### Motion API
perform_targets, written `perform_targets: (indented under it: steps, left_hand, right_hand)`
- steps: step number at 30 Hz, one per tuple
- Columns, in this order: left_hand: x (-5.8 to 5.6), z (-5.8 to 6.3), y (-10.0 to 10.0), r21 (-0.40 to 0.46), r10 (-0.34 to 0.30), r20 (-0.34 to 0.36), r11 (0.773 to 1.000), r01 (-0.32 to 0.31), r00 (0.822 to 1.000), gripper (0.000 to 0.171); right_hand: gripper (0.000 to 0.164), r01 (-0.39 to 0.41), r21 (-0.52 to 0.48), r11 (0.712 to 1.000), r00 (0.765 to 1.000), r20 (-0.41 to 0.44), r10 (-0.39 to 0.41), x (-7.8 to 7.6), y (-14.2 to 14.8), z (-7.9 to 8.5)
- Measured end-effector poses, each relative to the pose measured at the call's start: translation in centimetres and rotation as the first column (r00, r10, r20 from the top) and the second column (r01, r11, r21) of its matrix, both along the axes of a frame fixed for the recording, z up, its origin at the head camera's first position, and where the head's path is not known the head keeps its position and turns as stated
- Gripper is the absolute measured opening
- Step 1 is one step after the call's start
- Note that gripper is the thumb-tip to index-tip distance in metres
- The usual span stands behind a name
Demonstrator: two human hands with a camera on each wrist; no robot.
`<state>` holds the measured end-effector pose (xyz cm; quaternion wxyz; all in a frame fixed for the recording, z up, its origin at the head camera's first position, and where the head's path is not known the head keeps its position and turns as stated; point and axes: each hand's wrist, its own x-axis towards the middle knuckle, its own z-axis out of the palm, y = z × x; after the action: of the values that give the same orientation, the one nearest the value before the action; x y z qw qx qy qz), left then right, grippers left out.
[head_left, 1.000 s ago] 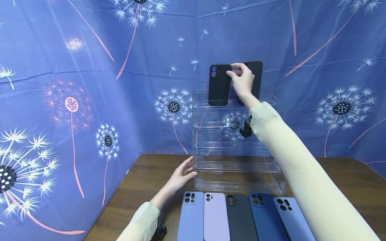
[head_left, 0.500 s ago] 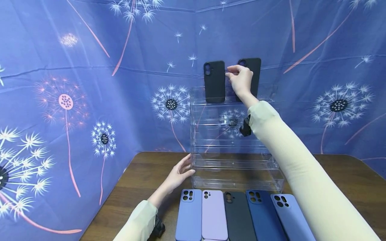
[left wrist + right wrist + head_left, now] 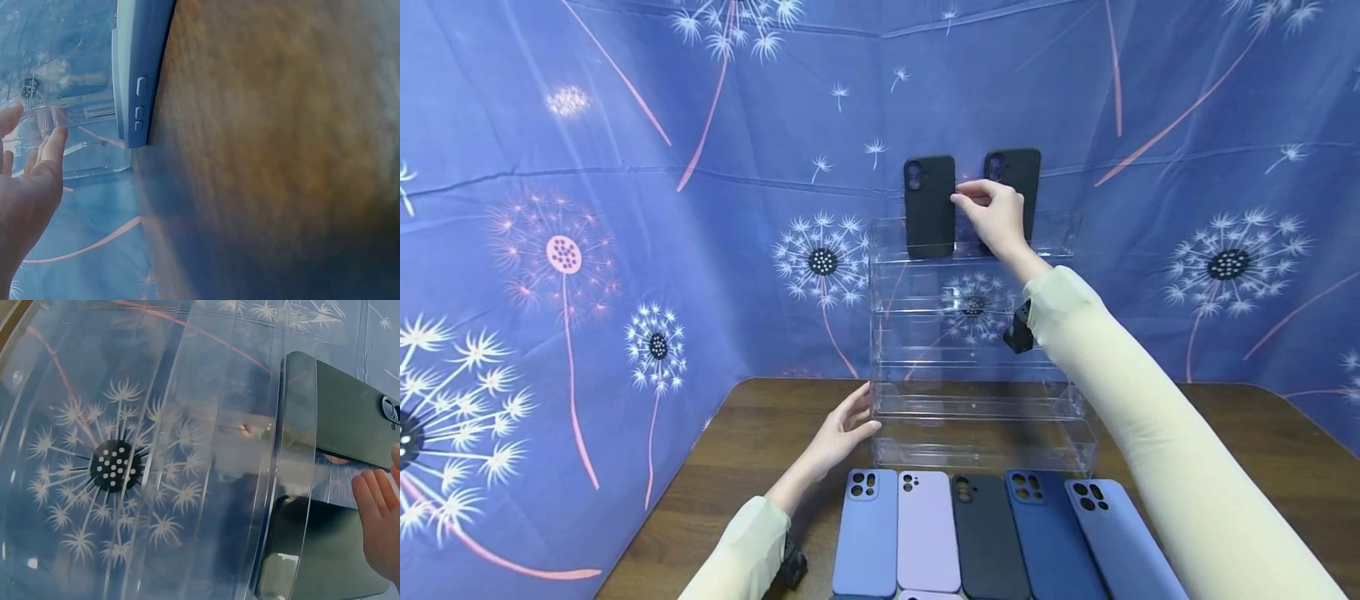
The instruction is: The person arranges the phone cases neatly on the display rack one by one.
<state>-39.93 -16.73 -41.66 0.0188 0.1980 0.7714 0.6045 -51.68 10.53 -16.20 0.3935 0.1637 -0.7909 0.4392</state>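
Observation:
A black phone case stands upright on the top tier of a clear acrylic display rack. My right hand is beside it, thumb and fingertips right at its right edge. Behind that hand a second black phone case stands on the same tier, partly hidden. In the right wrist view the fingers lie fairly straight by the gap between both cases. My left hand rests with extended fingers against the rack's lower left side; in the left wrist view the hand overlaps the clear plastic.
In front of the rack lie a blue phone case, a lilac one, a dark grey one, a navy one and a periwinkle one. They rest on a wooden table before a blue dandelion-print cloth.
My right hand has let go of the left black case, drawn back to the right, then lowered along its edge. That case shifted slightly left on the tier. The left hand stays at the rack.

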Motion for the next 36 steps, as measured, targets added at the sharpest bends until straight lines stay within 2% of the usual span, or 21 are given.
perform_targets:
  steps: [7, 13, 16, 19, 24, 27, 32, 36]
  left_hand:
    - [0.5, 0.3, 0.3, 0.020, 0.015, 0.015, 1.000, -0.015, 1.000, 0.067]
    - [1.0, 0.6, 0.6, 0.048, 0.008, 0.028, 0.999, -0.009, 1.000, 0.067]
    - [1.7, 1.4, 0.7, 0.045, -0.010, 0.037, 0.999, 0.008, 0.999, 0.067]
    - [2.5, 2.3, 0.9, 0.027, -0.003, 0.010, 1.000, 0.003, 1.000, 0.066]
    - [2.5, 2.7, 1.0, 0.027, 0.014, -0.025, 1.000, -0.013, 1.000, 0.065]
    - [2.0, 2.4, 0.9, 0.043, 0.003, -0.009, 0.999, -0.003, 1.000, 0.066]
    - [0.8, 0.8, 0.7, 0.033, 0.012, -0.007, 0.999, -0.012, 1.000, 0.067]
    - [0.7, 0.5, 0.8, 0.021, 0.028, -0.011, 0.999, -0.028, 1.000, 0.068]
  right_hand:
    - [0.030, -0.052, -0.010, 0.999, 0.999, 0.011, 0.052, 0.8, 0.9, -0.1]
    - [0.031, -0.047, -0.016, 0.999, 0.999, 0.015, 0.047, 1.8, 2.0, -0.2]
    - [0.032, -0.038, -0.017, 0.999, 0.999, 0.031, 0.039, 2.4, 2.7, -0.3]
    - [0.035, -0.031, -0.003, 1.000, 0.998, 0.053, 0.031, 3.1, 3.3, -0.5]
    - [0.039, -0.031, 0.016, 0.999, 0.995, 0.090, 0.030, 4.5, 4.2, -1.0]
    - [0.042, -0.043, 0.022, 0.999, 0.993, 0.107, 0.041, 5.3, 4.7, -1.5]
    - [0.046, -0.059, 0.036, 0.998, 0.990, 0.131, 0.054, 6.3, 5.8, -2.2]
    - [0.049, -0.057, 0.032, 0.998, 0.988, 0.148, 0.052, 6.9, 6.9, -2.5]
